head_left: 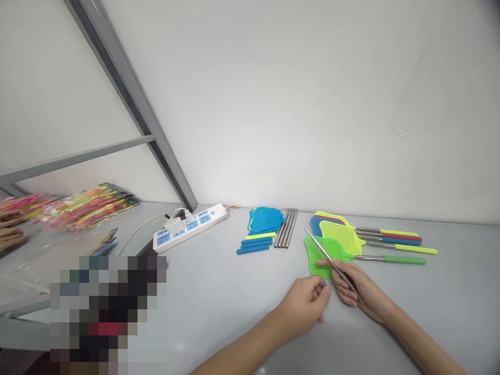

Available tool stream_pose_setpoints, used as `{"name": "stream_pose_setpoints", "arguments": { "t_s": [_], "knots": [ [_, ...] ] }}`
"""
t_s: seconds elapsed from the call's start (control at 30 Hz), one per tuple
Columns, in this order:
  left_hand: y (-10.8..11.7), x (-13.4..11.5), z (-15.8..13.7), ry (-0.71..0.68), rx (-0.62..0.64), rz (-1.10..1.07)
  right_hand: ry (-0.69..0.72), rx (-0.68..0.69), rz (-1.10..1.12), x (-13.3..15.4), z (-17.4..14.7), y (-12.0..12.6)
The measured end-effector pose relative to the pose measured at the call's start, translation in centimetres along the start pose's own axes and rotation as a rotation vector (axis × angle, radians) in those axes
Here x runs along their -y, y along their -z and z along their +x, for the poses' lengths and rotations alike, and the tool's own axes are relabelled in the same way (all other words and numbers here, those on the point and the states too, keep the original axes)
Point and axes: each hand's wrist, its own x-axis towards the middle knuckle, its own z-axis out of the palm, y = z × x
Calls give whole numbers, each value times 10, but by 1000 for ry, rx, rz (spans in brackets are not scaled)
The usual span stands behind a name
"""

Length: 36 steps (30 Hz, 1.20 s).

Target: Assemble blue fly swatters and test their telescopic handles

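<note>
My right hand [361,289] grips a thin metal rod [324,251], which slants up and to the left. Just left of it, my left hand [307,304] is closed with its fingers curled; whatever they may hold is hidden. Behind my hands lies a green fly swatter [324,252] with a green handle, partly covered by the rod and my right hand. Beyond it, a yellow fly swatter [347,237] and several others with red, blue and yellow handles overlap, their handles pointing right.
Blue swatter heads [265,220], loose blue and yellow handle sleeves [255,243] and several metal rods [287,229] lie at the middle back. A power strip [191,226] sits left of them. Past the metal frame [148,114] are bagged colourful items [94,205] and another person's hand [10,237].
</note>
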Motion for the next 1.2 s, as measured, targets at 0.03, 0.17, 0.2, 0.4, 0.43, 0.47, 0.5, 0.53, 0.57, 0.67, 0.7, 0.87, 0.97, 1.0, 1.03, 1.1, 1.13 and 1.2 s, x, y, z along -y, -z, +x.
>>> {"name": "stream_pose_setpoints", "arguments": {
  "t_s": [0.03, 0.17, 0.2, 0.4, 0.43, 0.47, 0.5, 0.53, 0.57, 0.67, 0.7, 0.87, 0.97, 1.0, 1.03, 1.1, 1.13, 1.2],
  "knots": [
    [2, -1, 1, -33, -44, 57, 4, 8, -2, 1, -1, -1],
    [21, -7, 4, -212, -278, 324, 33, 54, -30, 4, -2, -3],
    [28, -7, 5, -246, -323, 365, 41, 67, -45, 5, -2, -4],
    [75, 6, 15, -230, -643, 644, 54, 115, -88, 6, 0, -1],
    [81, 10, 16, -204, -676, 686, 54, 115, -82, 7, 0, -1],
    [86, 14, 17, -170, -694, 725, 51, 115, -74, 7, 0, -1],
    [90, 17, 18, -130, -697, 761, 50, 112, -63, 8, 0, -1],
    [93, 19, 17, -95, -689, 793, 51, 106, -51, 9, -1, -1],
    [95, 20, 17, -71, -680, 822, 53, 99, -38, 9, -1, -1],
    [94, 20, 14, -18, -637, 900, 63, 83, -7, 9, -1, -1],
    [93, 20, 13, 2, -622, 919, 65, 82, -1, 9, -1, -1],
    [93, 24, 14, 78, -596, 912, 71, 101, 8, 6, 2, 3],
    [96, 29, 17, 103, -584, 891, 67, 103, 15, 5, 2, 4],
    [97, 30, 17, 113, -577, 892, 68, 103, 16, 5, 2, 3],
    [97, 31, 18, 118, -568, 895, 70, 102, 16, 5, 2, 3],
    [97, 31, 18, 118, -556, 897, 77, 99, 20, 5, 1, 3],
    [97, 31, 18, 116, -549, 893, 78, 98, 25, 5, 1, 3],
    [96, 30, 17, 114, -527, 883, 77, 90, 38, 6, 1, 2]
  ]
}}
